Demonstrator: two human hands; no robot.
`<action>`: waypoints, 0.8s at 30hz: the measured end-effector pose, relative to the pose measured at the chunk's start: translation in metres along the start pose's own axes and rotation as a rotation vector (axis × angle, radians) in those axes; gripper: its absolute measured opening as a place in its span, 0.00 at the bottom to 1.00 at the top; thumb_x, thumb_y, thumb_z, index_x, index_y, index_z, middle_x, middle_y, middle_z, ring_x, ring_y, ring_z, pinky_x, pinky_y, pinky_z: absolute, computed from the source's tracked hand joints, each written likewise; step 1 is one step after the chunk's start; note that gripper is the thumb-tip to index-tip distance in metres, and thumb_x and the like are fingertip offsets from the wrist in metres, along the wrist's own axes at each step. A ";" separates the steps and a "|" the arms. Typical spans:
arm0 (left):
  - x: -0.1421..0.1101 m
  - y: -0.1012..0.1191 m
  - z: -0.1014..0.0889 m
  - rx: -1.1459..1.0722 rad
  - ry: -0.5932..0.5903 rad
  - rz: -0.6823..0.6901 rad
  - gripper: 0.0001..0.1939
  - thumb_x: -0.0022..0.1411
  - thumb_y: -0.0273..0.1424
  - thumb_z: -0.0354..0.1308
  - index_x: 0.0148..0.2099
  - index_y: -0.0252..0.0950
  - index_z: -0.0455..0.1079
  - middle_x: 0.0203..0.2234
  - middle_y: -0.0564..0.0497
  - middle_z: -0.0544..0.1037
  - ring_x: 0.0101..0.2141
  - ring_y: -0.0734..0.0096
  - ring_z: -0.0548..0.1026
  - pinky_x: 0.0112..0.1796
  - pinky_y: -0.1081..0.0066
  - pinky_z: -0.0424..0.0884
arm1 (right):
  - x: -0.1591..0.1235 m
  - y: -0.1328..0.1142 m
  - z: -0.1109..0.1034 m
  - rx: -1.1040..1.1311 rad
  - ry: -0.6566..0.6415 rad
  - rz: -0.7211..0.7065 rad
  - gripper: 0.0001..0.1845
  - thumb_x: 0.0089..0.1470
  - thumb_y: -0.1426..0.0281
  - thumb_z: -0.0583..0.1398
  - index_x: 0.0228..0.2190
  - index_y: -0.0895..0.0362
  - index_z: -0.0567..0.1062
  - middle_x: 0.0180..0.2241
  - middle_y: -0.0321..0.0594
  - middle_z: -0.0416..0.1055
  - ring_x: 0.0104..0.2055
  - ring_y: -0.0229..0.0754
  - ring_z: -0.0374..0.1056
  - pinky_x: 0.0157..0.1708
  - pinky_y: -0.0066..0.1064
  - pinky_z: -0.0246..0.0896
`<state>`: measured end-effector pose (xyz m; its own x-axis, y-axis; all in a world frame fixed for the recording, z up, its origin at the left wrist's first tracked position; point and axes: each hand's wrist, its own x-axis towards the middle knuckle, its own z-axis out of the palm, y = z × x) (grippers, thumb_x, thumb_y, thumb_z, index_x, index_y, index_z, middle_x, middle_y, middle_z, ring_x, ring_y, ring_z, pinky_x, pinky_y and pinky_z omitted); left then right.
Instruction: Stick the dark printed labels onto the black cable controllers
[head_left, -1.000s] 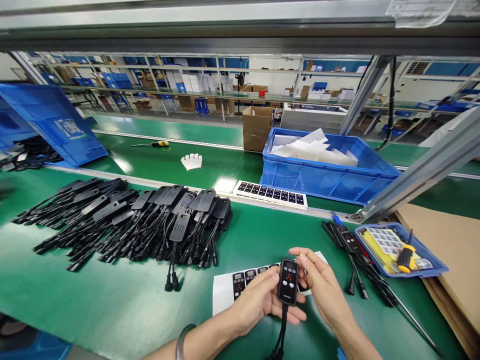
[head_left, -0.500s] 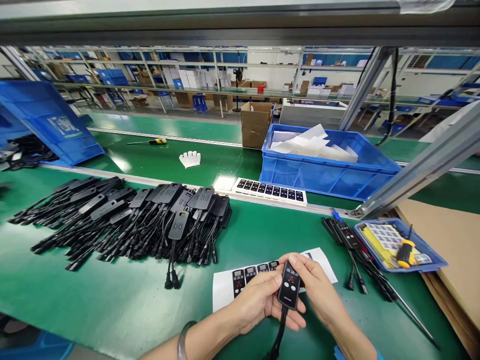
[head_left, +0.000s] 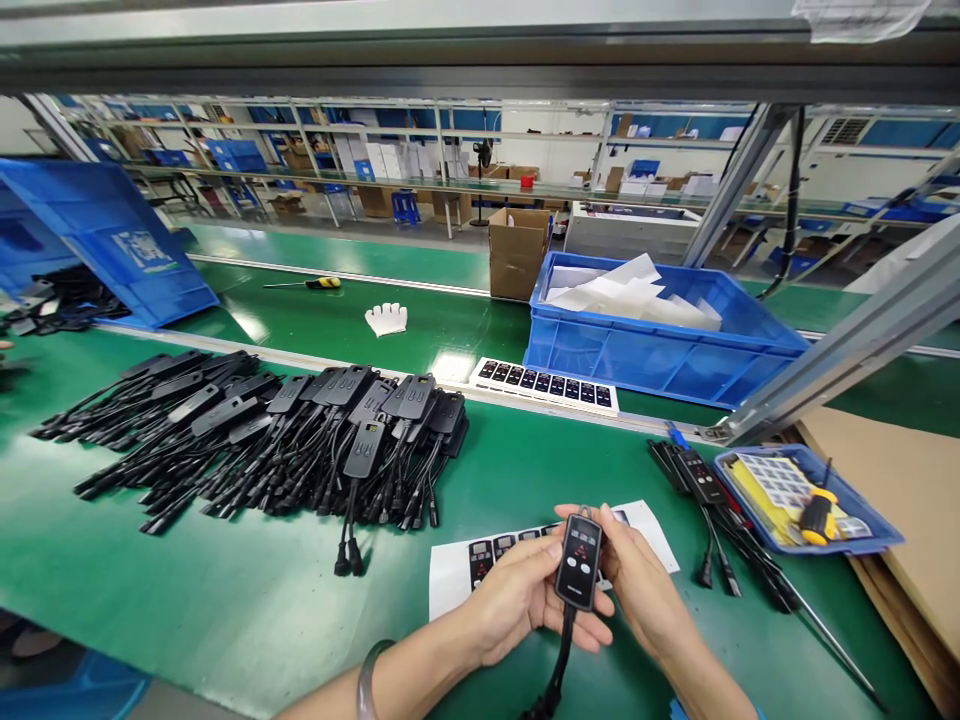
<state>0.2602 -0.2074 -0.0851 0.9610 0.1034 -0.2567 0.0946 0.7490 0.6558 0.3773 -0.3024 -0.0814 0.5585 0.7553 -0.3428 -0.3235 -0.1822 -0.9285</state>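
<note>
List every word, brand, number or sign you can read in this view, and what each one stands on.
No word or number reads clearly.
Held controller: red triangular symbol; white lettering too small.
Sheet under the hands: print too small.
Label strip by the crate: too small.
Pile unit with yellow marks: too blurred.
Leaning blue bin: white label, blurred.
Paper at top right: unreadable.
</note>
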 end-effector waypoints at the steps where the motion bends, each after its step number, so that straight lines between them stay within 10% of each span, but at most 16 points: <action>1: 0.000 -0.001 0.000 0.002 -0.004 0.002 0.21 0.65 0.42 0.49 0.47 0.28 0.66 0.32 0.37 0.78 0.27 0.61 0.79 0.29 0.67 0.74 | 0.000 0.000 0.000 -0.001 0.001 0.001 0.35 0.50 0.41 0.54 0.42 0.57 0.78 0.37 0.45 0.76 0.38 0.47 0.68 0.39 0.34 0.62; 24: 0.000 -0.016 -0.003 -0.084 -0.052 0.082 0.18 0.63 0.42 0.53 0.43 0.29 0.66 0.29 0.43 0.76 0.21 0.65 0.78 0.23 0.69 0.76 | -0.006 0.005 0.010 -0.186 -0.083 -0.186 0.17 0.52 0.54 0.60 0.33 0.55 0.73 0.30 0.37 0.70 0.36 0.42 0.66 0.36 0.30 0.63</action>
<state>0.2584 -0.2175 -0.0975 0.9769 0.1342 -0.1660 -0.0051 0.7921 0.6104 0.3645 -0.3010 -0.0831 0.5282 0.8343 -0.1583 -0.0712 -0.1423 -0.9873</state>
